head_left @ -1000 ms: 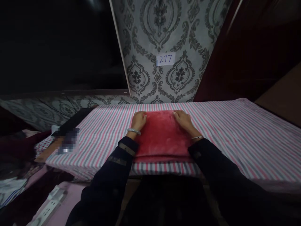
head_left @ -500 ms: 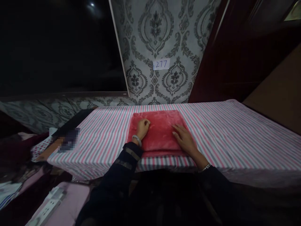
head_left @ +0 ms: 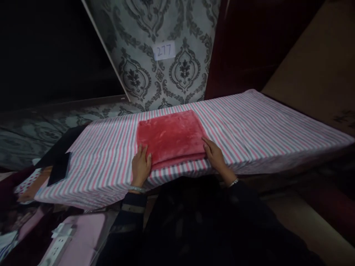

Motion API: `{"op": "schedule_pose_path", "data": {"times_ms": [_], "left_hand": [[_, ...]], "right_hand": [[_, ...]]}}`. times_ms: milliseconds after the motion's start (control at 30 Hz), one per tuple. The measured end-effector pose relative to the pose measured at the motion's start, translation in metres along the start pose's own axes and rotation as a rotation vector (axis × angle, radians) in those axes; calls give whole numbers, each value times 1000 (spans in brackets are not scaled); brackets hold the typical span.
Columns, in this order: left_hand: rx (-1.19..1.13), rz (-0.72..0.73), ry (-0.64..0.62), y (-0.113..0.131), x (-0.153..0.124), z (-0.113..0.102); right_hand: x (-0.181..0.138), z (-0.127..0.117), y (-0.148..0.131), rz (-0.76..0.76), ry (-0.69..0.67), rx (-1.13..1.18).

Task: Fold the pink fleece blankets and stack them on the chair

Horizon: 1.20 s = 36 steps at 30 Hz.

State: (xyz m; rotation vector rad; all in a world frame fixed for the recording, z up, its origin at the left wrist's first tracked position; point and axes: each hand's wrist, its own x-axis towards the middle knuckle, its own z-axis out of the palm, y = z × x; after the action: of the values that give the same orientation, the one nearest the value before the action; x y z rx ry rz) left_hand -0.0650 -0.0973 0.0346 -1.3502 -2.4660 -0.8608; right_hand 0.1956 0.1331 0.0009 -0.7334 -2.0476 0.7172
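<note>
A folded red plush cloth (head_left: 170,136) lies flat on a table covered with a pink, white and grey striped sheet (head_left: 249,125). My left hand (head_left: 141,166) rests at the cloth's near left corner, fingers stretched out against its edge. My right hand (head_left: 214,155) lies at the near right corner, fingers flat and touching the cloth's side. Neither hand holds anything. Both wrists wear thin bangles and both arms are in dark sleeves.
A patterned grey wall with a paper label reading 277 (head_left: 164,50) stands behind the table. A dark flat object (head_left: 58,168) lies at the table's left end. A white power strip (head_left: 57,246) sits on a pink surface at lower left. A dark red door is at right.
Both hands slid back from the top of the red cloth to its near corners. The view has swung right and tilted.
</note>
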Motion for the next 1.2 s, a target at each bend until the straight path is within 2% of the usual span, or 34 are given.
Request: {"op": "schedule_pose_path", "data": {"times_ms": [167, 233, 300, 400, 467, 567, 667, 800, 900, 1000, 1100, 1200], "left_hand": [[40, -27, 56, 8, 3, -7], [96, -38, 134, 21, 0, -10], [83, 66, 166, 44, -3, -8], [0, 354, 27, 94, -3, 5], [3, 475, -80, 129, 1, 18], [50, 518, -167, 172, 11, 37], [73, 446, -178, 194, 18, 55], [-40, 297, -89, 190, 25, 75], [-336, 121, -9, 174, 35, 84], [-609, -21, 19, 161, 42, 86], [-652, -22, 38, 157, 41, 86], [-520, 70, 68, 160, 33, 86]], "right_hand": [[0, -6, -3, 107, 51, 126], [1, -7, -2, 154, 116, 164], [2, -7, 0, 190, 160, 198], [4, -7, 1, 222, 181, 240], [5, -8, 0, 227, 191, 276], [5, -10, -3, 213, 193, 349], [5, -12, -4, 212, 183, 400], [5, -12, -4, 240, 181, 477], [5, -10, -2, 268, 194, 525], [5, -8, 0, 275, 190, 523], [6, -5, 1, 251, 188, 463], [7, -3, 0, 231, 178, 392]]}}
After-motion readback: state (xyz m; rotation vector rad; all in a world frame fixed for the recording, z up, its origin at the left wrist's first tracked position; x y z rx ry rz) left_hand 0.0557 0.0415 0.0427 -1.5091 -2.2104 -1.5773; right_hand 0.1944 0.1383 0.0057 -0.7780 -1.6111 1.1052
